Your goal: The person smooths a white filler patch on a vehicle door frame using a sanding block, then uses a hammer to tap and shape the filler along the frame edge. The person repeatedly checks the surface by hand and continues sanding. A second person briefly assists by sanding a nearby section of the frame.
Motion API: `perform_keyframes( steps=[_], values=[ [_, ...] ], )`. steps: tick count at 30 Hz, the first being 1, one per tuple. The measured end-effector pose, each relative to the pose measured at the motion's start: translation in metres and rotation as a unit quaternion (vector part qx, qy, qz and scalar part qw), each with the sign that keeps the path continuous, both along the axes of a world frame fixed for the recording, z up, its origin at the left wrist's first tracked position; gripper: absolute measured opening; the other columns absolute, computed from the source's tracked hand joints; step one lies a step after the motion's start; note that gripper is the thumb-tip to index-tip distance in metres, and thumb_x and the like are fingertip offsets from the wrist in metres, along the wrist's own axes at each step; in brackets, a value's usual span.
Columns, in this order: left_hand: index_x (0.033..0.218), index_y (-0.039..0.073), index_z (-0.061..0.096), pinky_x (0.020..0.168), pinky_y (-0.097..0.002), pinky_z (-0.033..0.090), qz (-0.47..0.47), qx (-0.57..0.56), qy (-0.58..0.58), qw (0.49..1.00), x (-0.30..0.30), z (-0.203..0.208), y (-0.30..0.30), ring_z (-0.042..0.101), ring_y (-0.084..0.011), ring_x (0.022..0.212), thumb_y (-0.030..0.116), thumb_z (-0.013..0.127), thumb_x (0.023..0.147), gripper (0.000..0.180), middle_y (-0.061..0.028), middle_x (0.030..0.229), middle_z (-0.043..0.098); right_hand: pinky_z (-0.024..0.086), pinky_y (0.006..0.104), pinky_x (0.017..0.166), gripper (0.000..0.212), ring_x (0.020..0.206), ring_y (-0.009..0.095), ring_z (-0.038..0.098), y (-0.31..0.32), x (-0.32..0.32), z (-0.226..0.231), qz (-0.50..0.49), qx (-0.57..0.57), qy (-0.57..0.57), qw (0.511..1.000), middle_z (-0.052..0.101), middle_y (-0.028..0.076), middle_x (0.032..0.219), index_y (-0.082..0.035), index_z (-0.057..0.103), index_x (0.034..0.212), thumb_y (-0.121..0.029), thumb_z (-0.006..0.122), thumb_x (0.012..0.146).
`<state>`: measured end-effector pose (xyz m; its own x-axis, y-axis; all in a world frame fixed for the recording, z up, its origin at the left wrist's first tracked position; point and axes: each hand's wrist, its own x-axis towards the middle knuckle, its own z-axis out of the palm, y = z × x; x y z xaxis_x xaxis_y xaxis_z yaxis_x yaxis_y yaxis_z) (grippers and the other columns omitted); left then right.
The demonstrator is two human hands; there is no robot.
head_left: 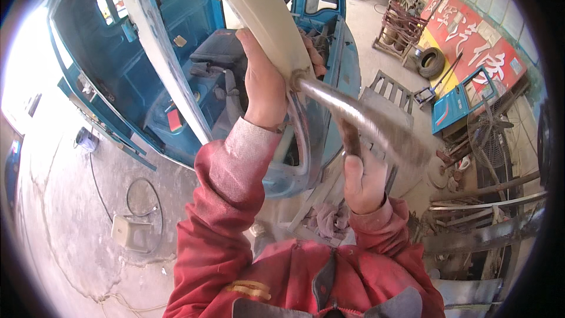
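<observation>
Left hand: the left hand [265, 91] is gripping the pale curved frame [256, 3], thumb along one edge and fingertips showing past the other.
Right hand: the right hand [366, 182] is closed around the handle of the hammer [349, 140], below the head.
Hammer: in front of the person, between the hands and the cab; its long silvery head is blurred toward the right, while the narrow end meets the pale frame in view; whether they touch, I cannot tell.
Pale frame: slants across the opening of the cab, running out past the upper edge.
Blue cab: the open blue cab [348, 62] contains a dark seat [218, 50], crumpled grey cloth [228, 89] beside it and a small red item [174, 120] on the blue surface lower down.
Bucket: a small bucket [88, 140] stands on the floor [65, 212] at far left; its contents are too small to tell.
Metal rack: the reddish rack [406, 19] holds rounded brownish objects, near a black tyre [431, 63].
</observation>
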<state>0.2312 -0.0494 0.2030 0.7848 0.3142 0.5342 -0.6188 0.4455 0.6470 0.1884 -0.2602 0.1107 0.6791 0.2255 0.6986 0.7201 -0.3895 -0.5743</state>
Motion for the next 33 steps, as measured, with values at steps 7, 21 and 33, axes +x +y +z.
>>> perform_keyframes(
  steps=[7,21,33],
  values=[
    [0.114,0.000,0.062,0.079,-0.0374,0.058,0.022,0.015,0.023,0.999,-0.001,-0.004,0.001,0.070,-0.0269,0.082,0.076,0.015,0.101,0.090,-0.0149,0.094,0.072,0.029,0.0251,0.046,0.076,0.045,0.011,0.039,-0.030,0.000,-0.007,0.021,0.126,0.004,0.992,0.046,0.000,0.056,0.003,0.054,0.089,-0.069,0.035,0.103],
    [0.128,-0.003,0.052,0.083,-0.0322,0.054,0.308,0.265,0.013,0.913,-0.014,-0.040,-0.010,0.069,-0.0215,0.097,0.041,0.048,0.108,0.048,-0.0181,0.111,0.072,0.039,0.0340,0.055,0.048,0.058,0.016,0.043,-0.177,0.045,-0.183,-0.230,0.018,0.140,0.963,0.049,0.003,0.065,0.000,0.060,0.080,-0.038,0.049,0.108],
    [0.128,-0.004,0.053,0.089,-0.0277,0.049,0.431,0.227,0.070,0.871,-0.022,-0.015,-0.017,0.061,-0.0140,0.100,0.022,0.071,0.099,0.043,-0.0097,0.114,0.064,0.052,0.0509,0.079,0.064,0.092,0.046,0.069,-0.282,0.070,-0.330,-0.308,-0.130,0.293,0.896,0.073,0.025,0.093,0.001,0.074,0.103,-0.061,0.057,0.097]
  ],
)
